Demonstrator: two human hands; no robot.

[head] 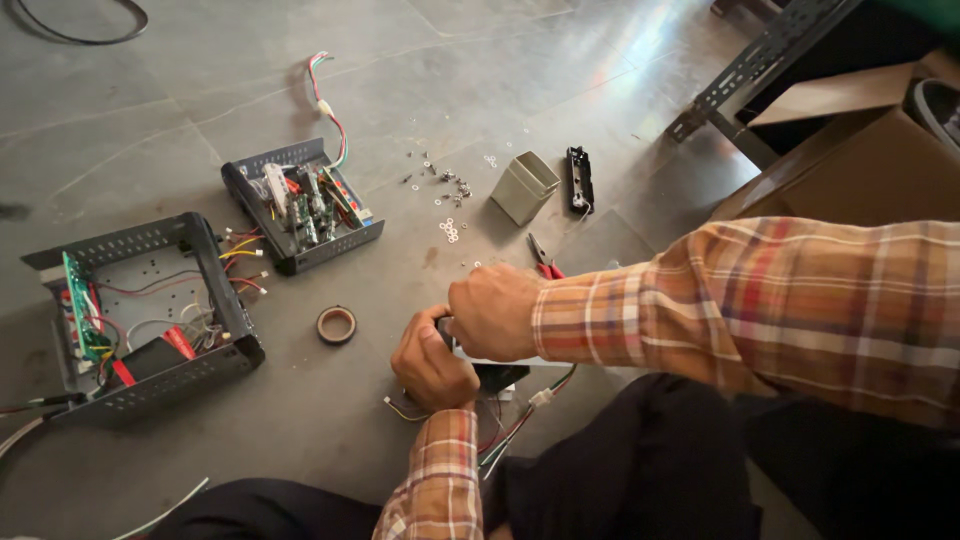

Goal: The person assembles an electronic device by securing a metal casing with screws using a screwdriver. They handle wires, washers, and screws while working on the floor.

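My left hand (430, 362) and my right hand (495, 312) are closed together on a small dark electrical unit (500, 376) on the grey floor between my knees. Most of the unit is hidden under the hands. Thin coloured wires with a white connector (541, 398) trail from it. Both arms wear plaid sleeves.
An open black metal chassis with a green circuit board (140, 310) lies at left, a second chassis full of parts (300, 205) behind it. A tape roll (336, 324), red-handled pliers (541, 258), scattered screws and washers (450, 195), a small metal box (525, 187) and cardboard boxes (860, 165) surround me.
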